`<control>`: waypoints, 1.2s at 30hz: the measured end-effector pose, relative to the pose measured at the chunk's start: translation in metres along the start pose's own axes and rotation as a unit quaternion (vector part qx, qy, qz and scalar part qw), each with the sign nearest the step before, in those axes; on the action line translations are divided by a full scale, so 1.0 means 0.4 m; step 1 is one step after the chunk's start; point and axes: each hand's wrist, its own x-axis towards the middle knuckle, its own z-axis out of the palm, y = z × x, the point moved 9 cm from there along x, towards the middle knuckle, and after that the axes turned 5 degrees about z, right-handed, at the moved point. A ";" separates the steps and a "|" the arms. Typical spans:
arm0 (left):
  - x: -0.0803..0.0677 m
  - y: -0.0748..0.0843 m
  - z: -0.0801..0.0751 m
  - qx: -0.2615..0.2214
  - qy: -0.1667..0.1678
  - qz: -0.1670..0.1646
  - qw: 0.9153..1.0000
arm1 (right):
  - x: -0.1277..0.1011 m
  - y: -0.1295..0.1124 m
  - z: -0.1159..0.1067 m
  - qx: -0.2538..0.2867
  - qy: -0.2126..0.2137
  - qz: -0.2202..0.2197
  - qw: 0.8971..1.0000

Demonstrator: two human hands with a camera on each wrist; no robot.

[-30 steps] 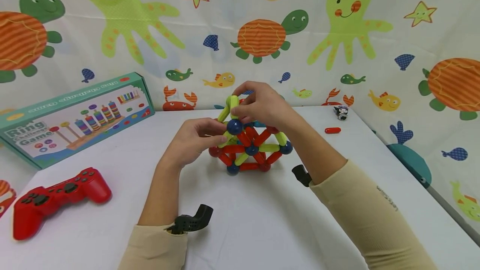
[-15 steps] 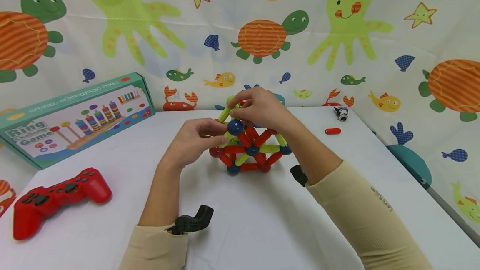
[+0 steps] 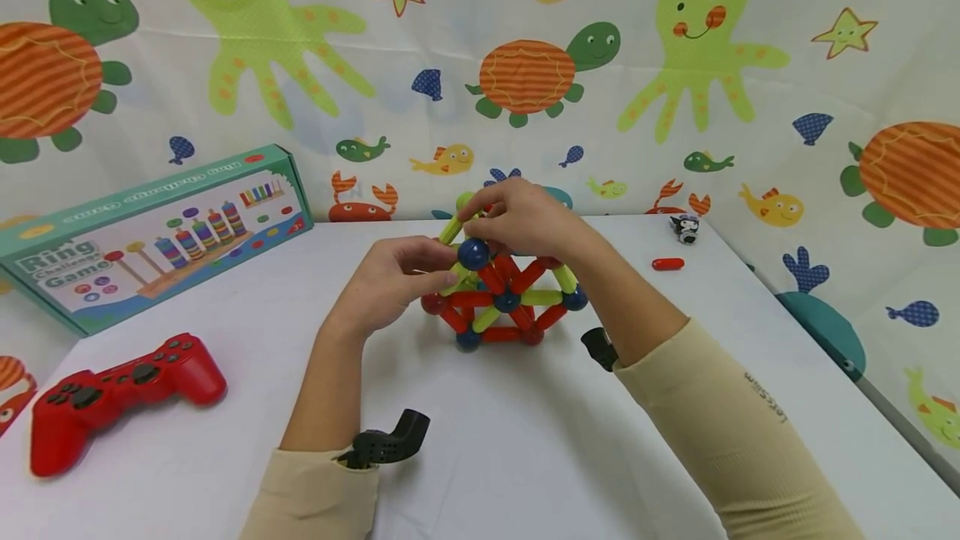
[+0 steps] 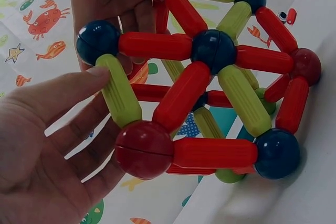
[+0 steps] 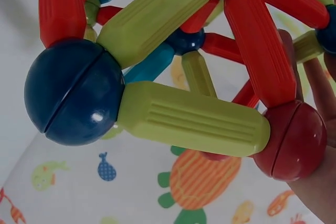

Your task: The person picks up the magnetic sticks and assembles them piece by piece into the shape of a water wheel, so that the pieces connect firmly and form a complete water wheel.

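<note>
Magnetic rod-and-ball structure (image 3: 498,294) mid-table looks mostly built, top unfinished; left hand (image 3: 390,282) pinches a green rod (image 4: 119,91) at its side, right hand (image 3: 525,219) fingers clamped on the top rods.

"Ring Challenge Game" is printed in large letters on the front of the teal game box (image 3: 150,240) at the table's left — the same words are repeated along its top edge, upside down to the head view. On the right sleeve (image 3: 738,423) a small brand mark is seen — too small to be read with certainty.
</note>
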 end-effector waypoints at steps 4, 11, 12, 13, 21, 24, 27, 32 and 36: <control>0.002 0.002 0.001 -0.003 0.001 0.000 1.000 | -0.006 0.002 -0.011 0.004 -0.003 -0.010 1.000; 0.006 0.003 0.001 0.001 0.001 -0.004 1.000 | -0.036 0.014 -0.077 -0.002 0.065 -0.055 0.996; 0.007 0.004 0.001 0.003 0.001 -0.005 1.000 | -0.044 0.020 -0.093 -0.001 0.084 -0.064 0.994; 0.008 0.005 0.002 0.004 0.002 -0.005 1.000 | -0.051 0.030 -0.109 0.001 0.105 -0.070 0.992; 0.012 0.006 0.003 0.009 0.001 -0.005 1.000 | -0.097 0.225 -0.227 0.002 0.240 -0.028 0.970; 0.011 0.003 0.002 0.007 0.001 -0.006 1.000 | -0.099 0.323 -0.246 -0.014 0.243 0.016 0.970; 0.009 -0.001 0.002 0.006 0.000 -0.009 1.000 | -0.092 0.404 -0.253 -0.038 0.231 0.043 0.971; 0.005 -0.008 0.001 0.004 -0.002 -0.016 1.000 | -0.078 0.512 -0.254 -0.081 0.197 0.070 0.975; 0.005 -0.008 0.003 -0.002 -0.003 -0.012 1.000 | -0.069 0.607 -0.241 -0.133 0.146 0.120 0.973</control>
